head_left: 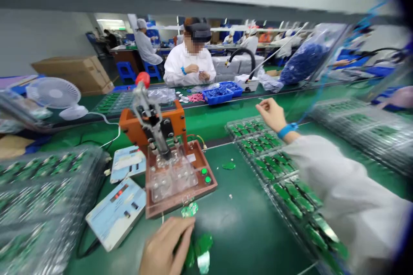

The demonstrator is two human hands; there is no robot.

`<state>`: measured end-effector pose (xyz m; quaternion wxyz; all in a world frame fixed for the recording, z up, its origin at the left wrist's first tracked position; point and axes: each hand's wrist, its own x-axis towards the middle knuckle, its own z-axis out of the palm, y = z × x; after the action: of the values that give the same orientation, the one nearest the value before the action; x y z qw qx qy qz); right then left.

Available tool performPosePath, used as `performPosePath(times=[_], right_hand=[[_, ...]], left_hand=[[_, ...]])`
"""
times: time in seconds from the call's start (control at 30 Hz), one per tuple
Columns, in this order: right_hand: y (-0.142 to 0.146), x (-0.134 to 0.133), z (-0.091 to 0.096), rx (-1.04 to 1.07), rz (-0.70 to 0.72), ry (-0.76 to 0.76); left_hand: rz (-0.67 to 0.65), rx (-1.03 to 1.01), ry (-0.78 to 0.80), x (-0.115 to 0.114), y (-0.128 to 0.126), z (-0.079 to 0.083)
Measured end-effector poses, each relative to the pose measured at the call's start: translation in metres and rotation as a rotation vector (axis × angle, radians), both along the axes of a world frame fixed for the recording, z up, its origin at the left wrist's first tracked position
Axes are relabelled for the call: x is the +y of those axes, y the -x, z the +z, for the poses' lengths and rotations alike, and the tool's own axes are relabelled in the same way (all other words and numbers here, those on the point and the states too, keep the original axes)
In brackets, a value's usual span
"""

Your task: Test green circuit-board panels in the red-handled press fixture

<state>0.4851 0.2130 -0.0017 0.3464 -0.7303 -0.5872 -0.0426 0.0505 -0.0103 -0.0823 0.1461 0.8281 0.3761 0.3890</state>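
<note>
Green circuit boards [203, 244] like these look light, thin and stiff but easy to chip, so I'd take them by the edges. A loose bunch sits at the near edge of the green bench mat [245, 223], right under the left hand [164, 245], its fingers curled on or just over them (can't tell if it's gripping), while the right hand [271, 114] hangs pinched narrow, nothing visible in it, above stacked clear trays [274, 172]. An orange-framed press [151, 122] with a clear guard [171, 180] and a control box [116, 214] stands between the hands, with one stray board [229, 165] just beside its base.
</note>
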Motion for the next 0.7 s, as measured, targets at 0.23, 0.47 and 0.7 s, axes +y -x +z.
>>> performPosePath(times=[0.23, 0.47, 0.7], right_hand=[[0.122, -0.136, 0.002, -0.202, 0.928, 0.001], [0.185, -0.210, -0.056, -0.035, 1.378, 0.455], [0.204, -0.211, -0.081, 0.030, 1.412, 0.546]], left_hand=[[-0.041, 0.105, 0.255, 0.004, 0.038, 0.026], [-0.184, 0.333, 0.386, -0.014, 0.049, 0.018], [-0.155, 0.386, 0.365, -0.022, 0.047, 0.004]])
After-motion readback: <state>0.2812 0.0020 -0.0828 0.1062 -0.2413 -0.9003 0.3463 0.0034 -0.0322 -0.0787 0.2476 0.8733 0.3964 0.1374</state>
